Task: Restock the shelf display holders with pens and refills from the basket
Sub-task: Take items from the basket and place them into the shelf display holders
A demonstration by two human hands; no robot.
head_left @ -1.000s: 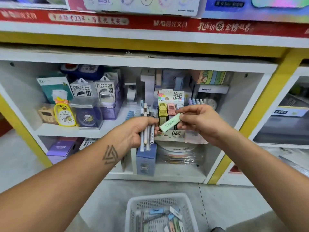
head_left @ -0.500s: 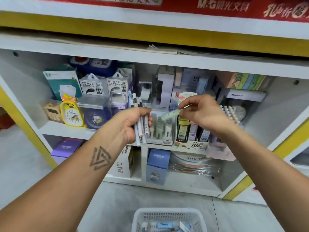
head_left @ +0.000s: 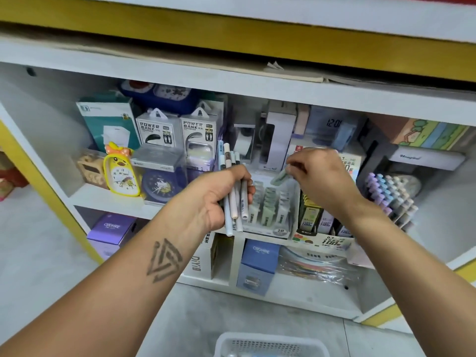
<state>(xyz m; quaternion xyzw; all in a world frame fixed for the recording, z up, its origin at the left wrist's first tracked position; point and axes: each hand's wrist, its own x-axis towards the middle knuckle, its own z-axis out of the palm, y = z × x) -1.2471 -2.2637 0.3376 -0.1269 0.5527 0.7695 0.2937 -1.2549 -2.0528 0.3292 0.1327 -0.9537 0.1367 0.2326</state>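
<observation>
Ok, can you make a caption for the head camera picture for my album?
Left hand grips pens while right hand pinches a green refill box above the holder.

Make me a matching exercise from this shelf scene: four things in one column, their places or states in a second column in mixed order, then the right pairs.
Things:
1. bundle of pens
2. pale green refill pack
3. yellow clock
4. white basket

Places or states:
A. on the floor at the bottom edge of the view
B. standing on the shelf, left of the hands
C. gripped in the left hand
D. pinched in the right hand above the clear holder marked 2B

Pairs: 1-C, 2-D, 3-B, 4-A
</observation>
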